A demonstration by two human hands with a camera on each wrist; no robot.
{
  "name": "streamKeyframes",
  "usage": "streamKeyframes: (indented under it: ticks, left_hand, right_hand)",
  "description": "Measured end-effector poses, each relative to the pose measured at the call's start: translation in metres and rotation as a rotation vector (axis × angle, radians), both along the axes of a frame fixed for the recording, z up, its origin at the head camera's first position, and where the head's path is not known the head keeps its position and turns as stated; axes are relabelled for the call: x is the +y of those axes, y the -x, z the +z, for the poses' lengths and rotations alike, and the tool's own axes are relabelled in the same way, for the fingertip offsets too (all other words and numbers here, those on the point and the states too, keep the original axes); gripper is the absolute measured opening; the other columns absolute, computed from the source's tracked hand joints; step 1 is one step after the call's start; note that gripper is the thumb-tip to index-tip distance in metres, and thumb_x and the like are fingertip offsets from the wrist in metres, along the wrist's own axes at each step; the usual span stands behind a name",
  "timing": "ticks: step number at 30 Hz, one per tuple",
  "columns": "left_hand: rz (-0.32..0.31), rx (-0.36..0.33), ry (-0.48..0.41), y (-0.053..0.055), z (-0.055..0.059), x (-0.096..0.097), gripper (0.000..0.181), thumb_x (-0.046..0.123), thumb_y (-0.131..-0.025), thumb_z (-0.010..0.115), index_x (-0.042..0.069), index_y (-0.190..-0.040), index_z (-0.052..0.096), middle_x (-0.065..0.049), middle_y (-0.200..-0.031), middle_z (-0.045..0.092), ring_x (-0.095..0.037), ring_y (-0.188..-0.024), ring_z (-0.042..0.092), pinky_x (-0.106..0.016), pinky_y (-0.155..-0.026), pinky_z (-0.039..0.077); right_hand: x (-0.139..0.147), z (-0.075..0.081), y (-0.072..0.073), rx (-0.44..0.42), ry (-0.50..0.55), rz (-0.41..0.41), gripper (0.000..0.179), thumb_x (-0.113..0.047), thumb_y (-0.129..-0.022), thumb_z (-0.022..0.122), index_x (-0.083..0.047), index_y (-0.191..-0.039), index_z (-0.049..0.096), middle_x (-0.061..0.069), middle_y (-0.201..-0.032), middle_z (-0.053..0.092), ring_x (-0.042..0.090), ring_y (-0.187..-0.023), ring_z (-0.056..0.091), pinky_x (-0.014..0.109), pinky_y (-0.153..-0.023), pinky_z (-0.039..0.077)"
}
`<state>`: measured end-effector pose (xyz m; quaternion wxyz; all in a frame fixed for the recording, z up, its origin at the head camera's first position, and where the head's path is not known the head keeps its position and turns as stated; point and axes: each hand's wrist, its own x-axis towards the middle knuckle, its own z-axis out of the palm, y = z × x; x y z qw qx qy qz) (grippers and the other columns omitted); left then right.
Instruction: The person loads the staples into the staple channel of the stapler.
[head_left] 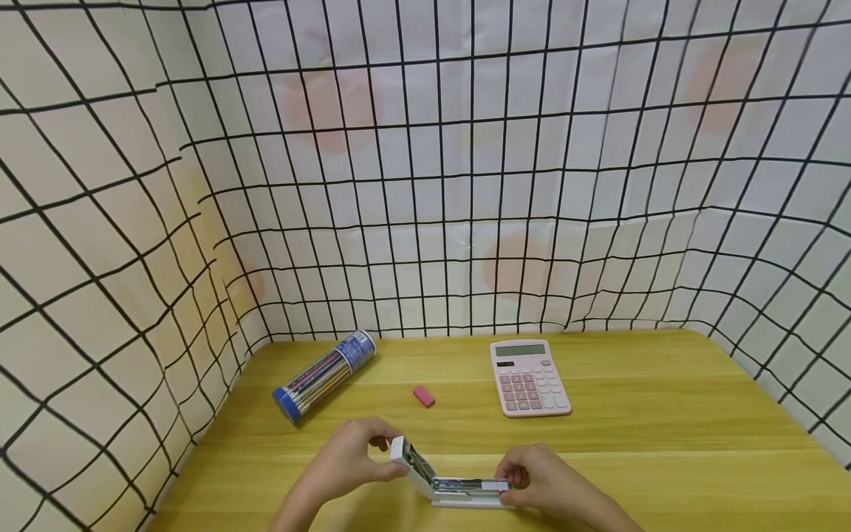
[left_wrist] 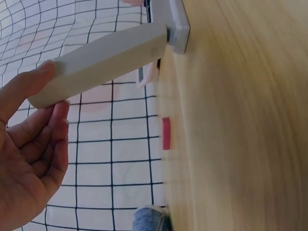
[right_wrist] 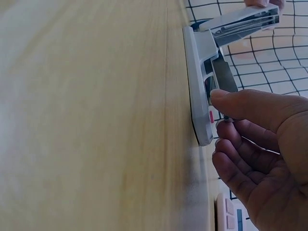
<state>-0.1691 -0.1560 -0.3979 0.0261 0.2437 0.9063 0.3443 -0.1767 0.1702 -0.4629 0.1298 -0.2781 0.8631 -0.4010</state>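
Note:
A white stapler [head_left: 473, 504] is spread apart at its hinge on the table, its base lying along the wood. My left hand [head_left: 352, 459] pinches the end of its raised top cover [left_wrist: 110, 57] between thumb and fingers. The cover tilts up to the left, and its inner metal parts show in the head view. At the other end my right hand [head_left: 548, 482] pinches the tip of the metal staple magazine [right_wrist: 224, 77] with thumb and index finger. In the right wrist view, the magazine stands angled off the base [right_wrist: 195, 86].
Beyond the hands lies a small red eraser [head_left: 423, 397]. A pink calculator [head_left: 530, 378] lies at the back right, and a clear tube of pencils [head_left: 324, 374] with a blue end lies at the back left. Grid-patterned cloth [head_left: 425, 185] walls the wooden table [head_left: 665, 428].

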Motion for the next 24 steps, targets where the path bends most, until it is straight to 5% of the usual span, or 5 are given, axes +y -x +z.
streamKeyframes:
  ticks: [24]
  left_hand:
    - [0.068,-0.019,-0.161,-0.004,-0.008,0.024,0.034,0.033,-0.073,0.083,0.013,-0.098,0.074,0.005,-0.092,0.072,-0.009,-0.084,0.064,-0.026,-0.076,0.053]
  right_hand:
    - [0.000,0.000,0.000,-0.013,-0.008,-0.013,0.015,-0.019,-0.077,0.080,-0.016,-0.086,0.069,-0.012,-0.073,0.058,-0.003,-0.065,0.049,0.018,-0.058,0.043]
